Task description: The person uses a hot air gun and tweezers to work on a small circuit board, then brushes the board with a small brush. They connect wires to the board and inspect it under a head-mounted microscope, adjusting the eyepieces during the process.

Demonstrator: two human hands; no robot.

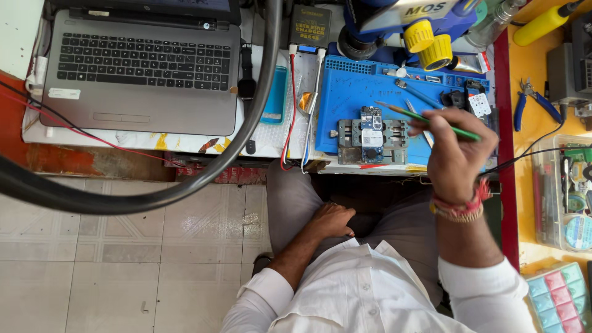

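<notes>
My right hand (455, 154) is raised over the front right of the blue work mat (345, 105) and grips a thin green tool (431, 118) like a pen; its tip points left, above and to the right of a small circuit board (371, 126) clamped in a grey metal holder (370, 145). My left hand (333, 220) rests on my thigh below the bench edge, fingers curled, with nothing in it.
A grey laptop (142, 74) sits at the left of the bench. A thick black hose (203, 172) arcs across the view. A blue microscope base with yellow knobs (428, 37), blue-handled pliers (530, 98) and clear parts boxes (564, 197) stand at the right.
</notes>
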